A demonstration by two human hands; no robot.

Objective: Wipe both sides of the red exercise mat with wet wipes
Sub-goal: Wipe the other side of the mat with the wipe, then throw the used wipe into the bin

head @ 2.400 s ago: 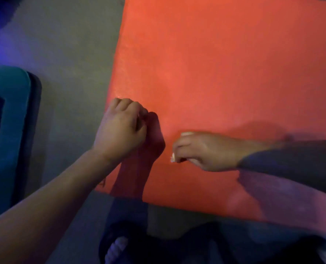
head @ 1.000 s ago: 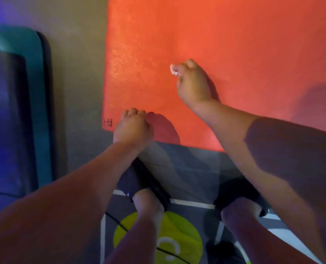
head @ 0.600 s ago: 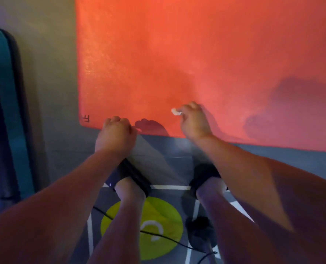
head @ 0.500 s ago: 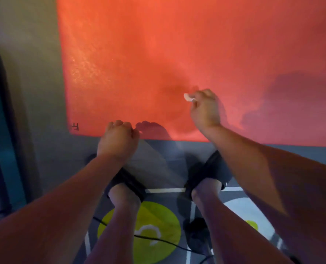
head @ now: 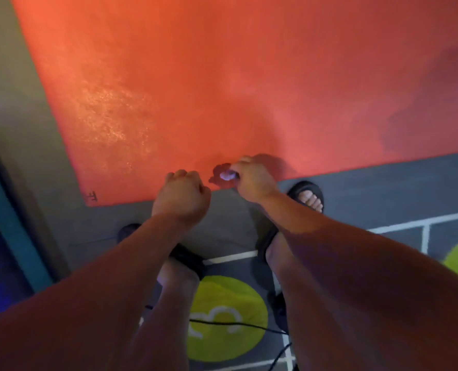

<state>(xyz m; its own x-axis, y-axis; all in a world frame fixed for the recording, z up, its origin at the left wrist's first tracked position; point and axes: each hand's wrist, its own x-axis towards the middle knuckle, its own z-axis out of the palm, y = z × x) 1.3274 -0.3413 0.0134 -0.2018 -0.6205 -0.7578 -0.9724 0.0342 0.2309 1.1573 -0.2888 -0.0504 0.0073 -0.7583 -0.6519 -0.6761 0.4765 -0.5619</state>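
The red exercise mat (head: 222,89) lies flat on the floor and fills the upper part of the view; a patch near its left side glistens. My right hand (head: 253,180) is at the mat's near edge, its fingers curled round a small crumpled white wet wipe (head: 226,175). My left hand (head: 181,195) is a fist over the same near edge, just left of the right hand; whether it grips the edge is hidden.
My feet in black sandals (head: 307,195) stand on a grey play rug (head: 383,188) with white lines and green circles (head: 226,317). A thin black cable (head: 236,324) crosses the rug. A teal and dark mat (head: 0,210) lies at the left.
My right hand drew the wipe back from the middle of the mat to its near edge, close to my left hand. The view shifted, so the mat's left corner now sits further right.
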